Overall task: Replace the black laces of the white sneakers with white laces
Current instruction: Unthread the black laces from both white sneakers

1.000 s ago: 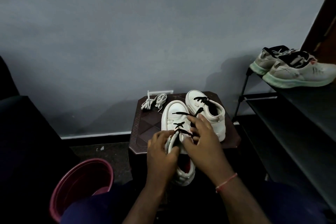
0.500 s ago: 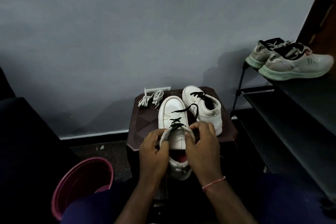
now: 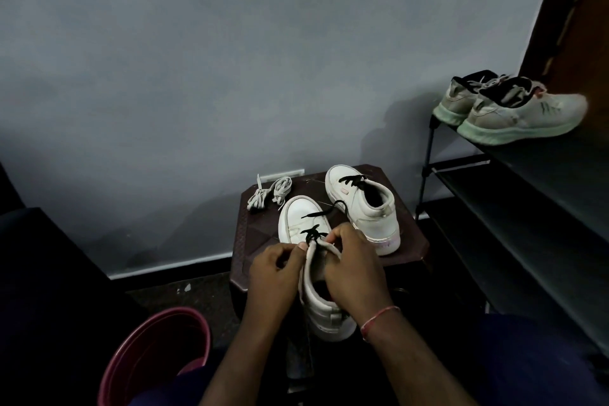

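Gripping the near white sneaker (image 3: 303,217) from both sides, toe on the bench (image 3: 412,247): left hand (image 3: 275,269) pinching its collar edge with curled fingers (image 3: 301,245), right hand (image 3: 354,269) curled over the tongue beside the black lace (image 3: 313,234). Beyond the fingers, white laces (image 3: 270,193) leftward, second sneaker (image 3: 365,208) rightward

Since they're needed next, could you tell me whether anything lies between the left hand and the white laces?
Nothing visible does: only bare stool separates the left hand from the white laces; the toe of the held sneaker lies right of that path.
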A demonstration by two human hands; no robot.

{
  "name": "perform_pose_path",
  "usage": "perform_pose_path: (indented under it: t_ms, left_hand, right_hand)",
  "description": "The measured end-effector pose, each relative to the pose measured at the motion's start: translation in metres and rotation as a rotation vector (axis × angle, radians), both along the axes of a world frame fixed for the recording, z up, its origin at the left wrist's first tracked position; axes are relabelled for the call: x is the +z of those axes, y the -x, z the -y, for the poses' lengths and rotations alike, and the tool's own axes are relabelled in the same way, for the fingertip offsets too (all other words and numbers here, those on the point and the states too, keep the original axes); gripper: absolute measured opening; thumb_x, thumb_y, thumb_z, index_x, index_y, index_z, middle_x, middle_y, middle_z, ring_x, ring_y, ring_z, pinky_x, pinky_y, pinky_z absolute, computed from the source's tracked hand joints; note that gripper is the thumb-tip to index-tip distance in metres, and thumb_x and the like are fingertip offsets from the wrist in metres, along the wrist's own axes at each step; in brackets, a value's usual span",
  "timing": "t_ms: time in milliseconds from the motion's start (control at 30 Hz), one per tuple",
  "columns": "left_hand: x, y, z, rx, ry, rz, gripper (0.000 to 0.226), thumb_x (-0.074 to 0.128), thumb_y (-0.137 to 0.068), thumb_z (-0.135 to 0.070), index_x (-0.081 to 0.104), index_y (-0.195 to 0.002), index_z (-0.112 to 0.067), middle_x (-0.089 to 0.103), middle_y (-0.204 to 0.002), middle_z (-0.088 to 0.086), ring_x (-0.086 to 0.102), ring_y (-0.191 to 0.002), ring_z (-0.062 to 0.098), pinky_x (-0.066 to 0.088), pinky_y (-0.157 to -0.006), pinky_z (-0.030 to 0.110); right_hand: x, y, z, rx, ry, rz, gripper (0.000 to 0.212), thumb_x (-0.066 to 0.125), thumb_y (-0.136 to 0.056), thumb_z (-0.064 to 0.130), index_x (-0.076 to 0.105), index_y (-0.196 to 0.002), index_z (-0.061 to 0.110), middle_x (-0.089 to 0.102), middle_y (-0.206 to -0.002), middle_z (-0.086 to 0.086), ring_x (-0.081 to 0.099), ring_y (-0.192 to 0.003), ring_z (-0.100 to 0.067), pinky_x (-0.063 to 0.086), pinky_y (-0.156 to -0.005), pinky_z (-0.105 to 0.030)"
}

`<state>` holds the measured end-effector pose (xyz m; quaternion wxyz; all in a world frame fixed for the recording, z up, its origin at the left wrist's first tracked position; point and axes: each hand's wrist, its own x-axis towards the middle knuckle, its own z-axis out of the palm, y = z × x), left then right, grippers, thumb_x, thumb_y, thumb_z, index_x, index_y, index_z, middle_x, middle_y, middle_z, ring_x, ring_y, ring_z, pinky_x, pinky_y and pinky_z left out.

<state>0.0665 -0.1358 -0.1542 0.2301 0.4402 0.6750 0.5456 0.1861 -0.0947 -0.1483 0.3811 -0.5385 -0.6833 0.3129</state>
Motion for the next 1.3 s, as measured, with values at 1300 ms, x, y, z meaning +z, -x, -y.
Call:
perform_pose_path:
  t_ms: [1300]
  left_hand:
    - [0.007,0.007,0.001,-0.169,0.031,0.342,0.015,0.066,-0.087,-0.013,0.073,-0.101,-0.01,0.073,-0.091,0.003,0.059,-0.076,0.016,0.046,-0.06,0.024]
  right_hand:
    - [0.003,-0.02,-0.016,0.055,0.122,0.123,0.021,0.049,-0.079,0.006,0.043,-0.093,0.021,0.058,-0.104,-0.005,0.054,-0.099,-0.028,0.044,-0.082,-0.036]
